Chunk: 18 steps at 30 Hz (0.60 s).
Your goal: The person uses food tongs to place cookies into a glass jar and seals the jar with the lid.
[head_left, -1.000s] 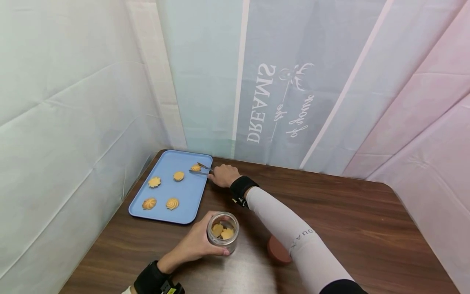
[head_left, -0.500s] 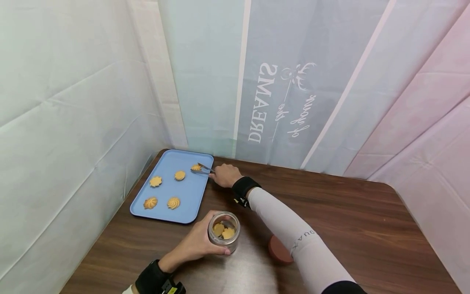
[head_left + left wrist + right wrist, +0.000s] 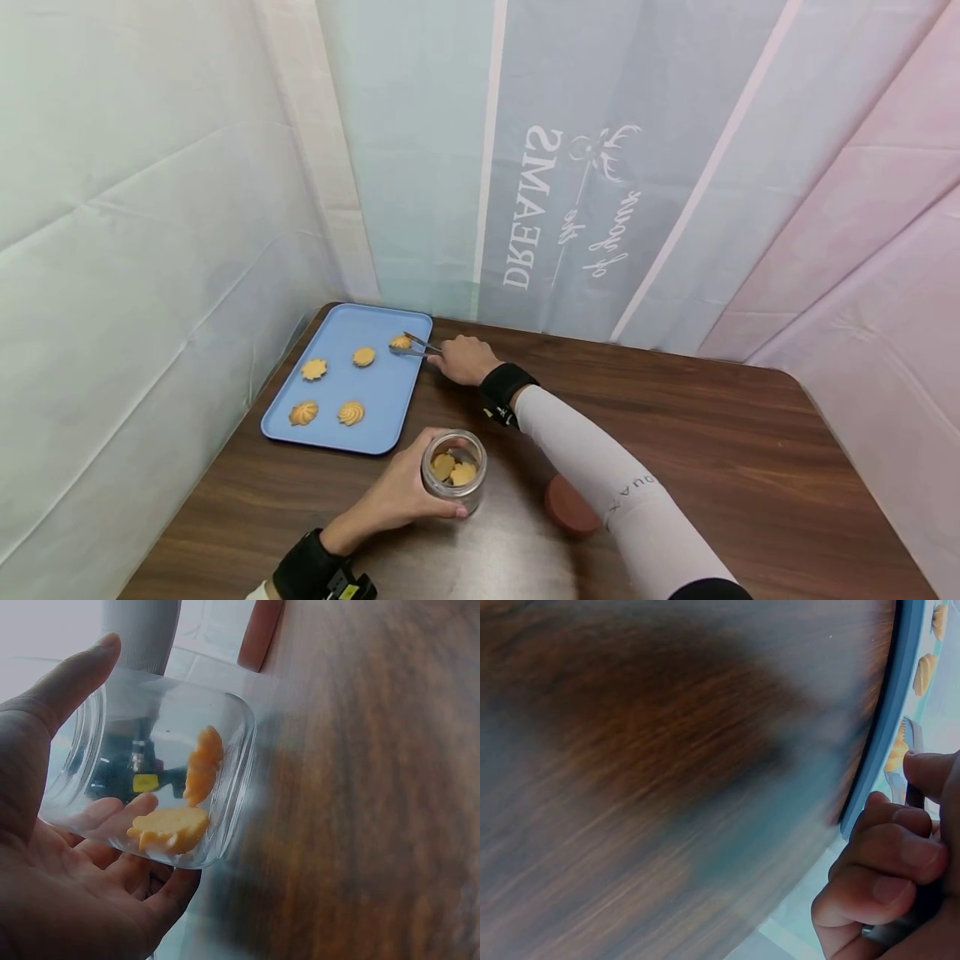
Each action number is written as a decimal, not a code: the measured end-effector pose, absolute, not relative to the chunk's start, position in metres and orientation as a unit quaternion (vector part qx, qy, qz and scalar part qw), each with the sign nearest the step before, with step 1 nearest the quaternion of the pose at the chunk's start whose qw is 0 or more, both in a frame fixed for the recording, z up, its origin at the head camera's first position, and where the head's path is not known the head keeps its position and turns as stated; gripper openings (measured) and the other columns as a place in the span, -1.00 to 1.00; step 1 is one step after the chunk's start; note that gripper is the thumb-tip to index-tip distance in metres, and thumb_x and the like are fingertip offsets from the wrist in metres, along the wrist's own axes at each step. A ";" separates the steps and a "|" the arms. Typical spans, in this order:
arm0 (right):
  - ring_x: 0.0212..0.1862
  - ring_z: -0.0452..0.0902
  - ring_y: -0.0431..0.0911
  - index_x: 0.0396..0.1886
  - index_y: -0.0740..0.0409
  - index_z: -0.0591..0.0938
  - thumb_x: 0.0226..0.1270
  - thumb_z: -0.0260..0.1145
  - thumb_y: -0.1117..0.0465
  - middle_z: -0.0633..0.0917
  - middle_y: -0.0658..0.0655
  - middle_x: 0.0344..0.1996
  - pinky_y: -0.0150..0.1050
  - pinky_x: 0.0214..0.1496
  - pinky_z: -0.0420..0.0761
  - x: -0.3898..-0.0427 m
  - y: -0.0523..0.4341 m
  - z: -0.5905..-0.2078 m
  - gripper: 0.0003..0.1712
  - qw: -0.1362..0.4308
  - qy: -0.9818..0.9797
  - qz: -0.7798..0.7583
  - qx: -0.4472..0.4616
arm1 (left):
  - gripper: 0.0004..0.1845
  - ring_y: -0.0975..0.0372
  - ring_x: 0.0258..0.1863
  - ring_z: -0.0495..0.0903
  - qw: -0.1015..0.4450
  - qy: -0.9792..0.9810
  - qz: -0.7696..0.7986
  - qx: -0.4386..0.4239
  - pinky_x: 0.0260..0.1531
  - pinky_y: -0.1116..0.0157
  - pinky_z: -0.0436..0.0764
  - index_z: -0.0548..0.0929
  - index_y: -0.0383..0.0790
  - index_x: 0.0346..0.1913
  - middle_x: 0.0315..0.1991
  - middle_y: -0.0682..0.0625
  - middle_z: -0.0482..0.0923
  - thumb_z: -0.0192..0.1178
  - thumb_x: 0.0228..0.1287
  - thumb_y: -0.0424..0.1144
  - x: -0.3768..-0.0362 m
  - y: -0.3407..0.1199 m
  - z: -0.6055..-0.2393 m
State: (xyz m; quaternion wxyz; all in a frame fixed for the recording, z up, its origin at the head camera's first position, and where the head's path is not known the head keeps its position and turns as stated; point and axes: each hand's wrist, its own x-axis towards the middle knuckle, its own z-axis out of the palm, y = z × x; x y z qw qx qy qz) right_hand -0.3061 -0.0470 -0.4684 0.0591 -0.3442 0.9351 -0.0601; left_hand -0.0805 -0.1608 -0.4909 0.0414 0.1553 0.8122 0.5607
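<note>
A: Nearest you, your left hand wraps the glass jar on the bench; two cookies lie inside.

B: And farther out?

A: Your right hand grips the tongs, their tips around a cookie on the blue tray. Over the last second it has barely moved, so that cookie looks not yet lifted.
</note>
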 end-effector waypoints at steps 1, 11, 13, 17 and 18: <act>-0.48 0.53 -0.04 -0.36 0.05 0.61 0.69 0.13 -0.16 0.45 0.02 -0.62 -0.15 -0.40 0.51 -0.306 -0.046 -0.468 -0.52 0.059 0.935 -0.064 -0.345 | -0.06 0.08 0.27 0.57 0.043 0.812 0.561 0.155 0.32 0.16 0.48 0.41 -0.06 0.40 0.28 0.06 0.59 0.73 -0.03 -0.09 -0.080 -0.161 -0.491; -0.49 0.54 -0.10 -0.28 0.03 0.61 0.69 0.11 -0.19 0.52 0.00 -0.58 -0.18 -0.39 0.52 -0.297 -0.031 -0.463 -0.54 0.068 0.926 -0.085 -0.361 | -0.05 0.10 0.25 0.58 0.029 0.815 0.555 0.164 0.29 0.15 0.50 0.41 -0.05 0.40 0.28 0.07 0.59 0.73 -0.03 -0.07 -0.079 -0.161 -0.491; -0.51 0.53 -0.11 -0.28 0.03 0.60 0.69 0.10 -0.20 0.51 0.00 -0.59 -0.20 -0.41 0.50 -0.295 -0.028 -0.463 -0.54 0.065 0.924 -0.085 -0.367 | -0.05 0.09 0.25 0.58 0.028 0.814 0.556 0.166 0.29 0.16 0.49 0.41 -0.07 0.40 0.27 0.07 0.60 0.73 -0.03 -0.08 -0.079 -0.161 -0.491; -0.54 0.51 -0.12 -0.28 0.04 0.60 0.68 0.12 -0.19 0.48 -0.01 -0.61 -0.23 -0.46 0.46 -0.291 -0.022 -0.461 -0.54 0.050 0.921 -0.092 -0.376 | -0.06 0.05 0.26 0.58 0.028 0.811 0.560 0.168 0.29 0.17 0.49 0.41 -0.11 0.40 0.27 0.05 0.61 0.73 -0.03 -0.12 -0.079 -0.161 -0.490; -0.54 0.50 -0.12 -0.28 0.05 0.59 0.68 0.12 -0.19 0.48 -0.02 -0.61 -0.24 -0.47 0.45 -0.291 -0.021 -0.460 -0.54 0.047 0.920 -0.093 -0.377 | -0.06 0.04 0.25 0.58 0.027 0.811 0.560 0.168 0.29 0.17 0.49 0.41 -0.11 0.39 0.26 0.05 0.62 0.73 -0.03 -0.12 -0.079 -0.161 -0.490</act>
